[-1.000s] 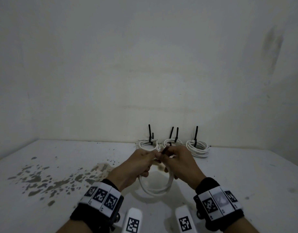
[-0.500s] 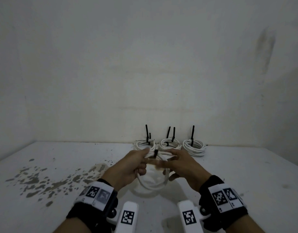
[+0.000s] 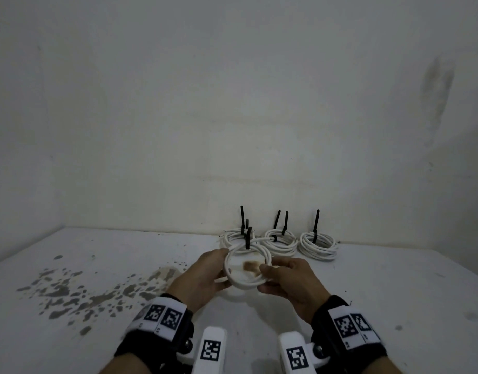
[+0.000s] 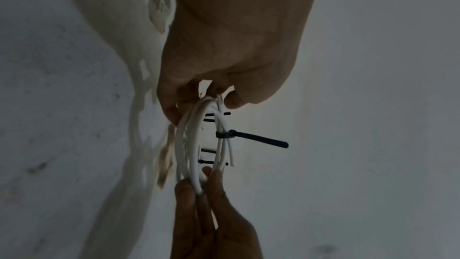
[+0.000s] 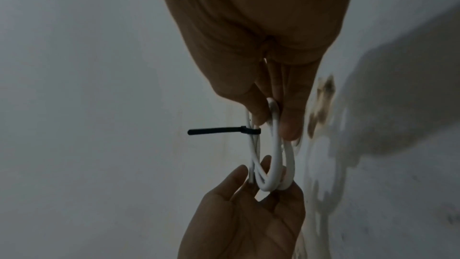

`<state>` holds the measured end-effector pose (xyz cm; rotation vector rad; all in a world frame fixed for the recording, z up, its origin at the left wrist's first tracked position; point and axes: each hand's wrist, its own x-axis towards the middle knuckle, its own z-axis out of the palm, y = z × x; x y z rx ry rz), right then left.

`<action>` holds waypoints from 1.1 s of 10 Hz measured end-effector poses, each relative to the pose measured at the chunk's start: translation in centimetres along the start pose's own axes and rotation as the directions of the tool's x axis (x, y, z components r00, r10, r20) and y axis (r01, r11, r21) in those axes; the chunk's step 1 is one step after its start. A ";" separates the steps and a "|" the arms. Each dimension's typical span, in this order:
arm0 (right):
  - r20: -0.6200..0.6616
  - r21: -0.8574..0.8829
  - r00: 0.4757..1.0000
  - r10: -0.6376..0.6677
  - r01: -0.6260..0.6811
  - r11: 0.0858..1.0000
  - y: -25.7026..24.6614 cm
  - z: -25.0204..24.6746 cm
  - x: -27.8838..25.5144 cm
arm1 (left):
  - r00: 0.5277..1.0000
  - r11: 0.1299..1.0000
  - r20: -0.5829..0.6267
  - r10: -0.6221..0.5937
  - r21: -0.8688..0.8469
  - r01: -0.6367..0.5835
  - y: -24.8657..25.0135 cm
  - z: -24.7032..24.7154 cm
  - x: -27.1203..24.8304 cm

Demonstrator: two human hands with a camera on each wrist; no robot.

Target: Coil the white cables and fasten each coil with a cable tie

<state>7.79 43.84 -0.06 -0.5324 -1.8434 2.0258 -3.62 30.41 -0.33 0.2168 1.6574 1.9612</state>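
Observation:
I hold a small white cable coil (image 3: 233, 256) above the table, one hand on each side. A black cable tie (image 3: 248, 238) binds its far edge, with the tail sticking up. My left hand (image 3: 217, 268) pinches the coil's left side and my right hand (image 3: 268, 278) pinches its right side. In the left wrist view the coil (image 4: 189, 145) shows edge-on, the tie (image 4: 248, 138) pointing right. In the right wrist view my thumb and fingers (image 5: 291, 121) squeeze the coil (image 5: 276, 155), and the tie (image 5: 211, 131) points left.
Three tied white coils (image 3: 281, 240) with upright black tie tails stand in a row against the back wall. Grey stains (image 3: 70, 290) spread over the white table at the left. A brown stain (image 3: 250, 265) shows through the held coil.
The coil hung from both hands gripping its top at the tie. Now it is turned nearly flat, the hands have shifted to its left and right sides, and the tie tail stands free.

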 end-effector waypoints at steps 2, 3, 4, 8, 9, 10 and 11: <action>-0.104 0.044 0.991 0.080 -0.076 0.996 1.5 1.5 6.0 | 0.991 0.992 -0.118 0.070 0.113 -0.057 0.5 0.0 4.7; -0.137 0.024 0.982 0.132 -0.130 0.991 1.4 1.9 8.8 | 0.982 0.976 -0.139 0.130 0.191 -0.102 1.3 -0.1 7.3; -0.148 0.079 0.975 0.166 -0.155 0.985 1.4 2.3 13.0 | 0.968 0.940 -0.142 0.207 0.304 -0.156 2.4 -0.4 11.1; -0.330 -0.255 0.942 -0.065 -0.022 0.967 4.1 1.1 20.5 | 0.964 0.898 -0.154 0.219 0.419 -0.137 2.2 -1.5 17.6; -0.307 -0.264 0.951 -0.041 -0.044 0.964 4.3 0.8 21.3 | 0.976 0.910 -0.113 0.185 0.396 -0.126 2.3 -1.7 17.6; -0.320 -0.333 0.945 -0.067 -0.046 0.942 3.5 1.7 19.4 | 0.988 0.942 -0.074 0.132 0.320 -0.102 2.2 -2.2 17.2; -0.316 -0.292 0.948 -0.047 -0.050 0.955 4.0 1.7 18.4 | 0.982 0.971 -0.143 0.122 0.222 -0.088 1.9 -2.9 16.7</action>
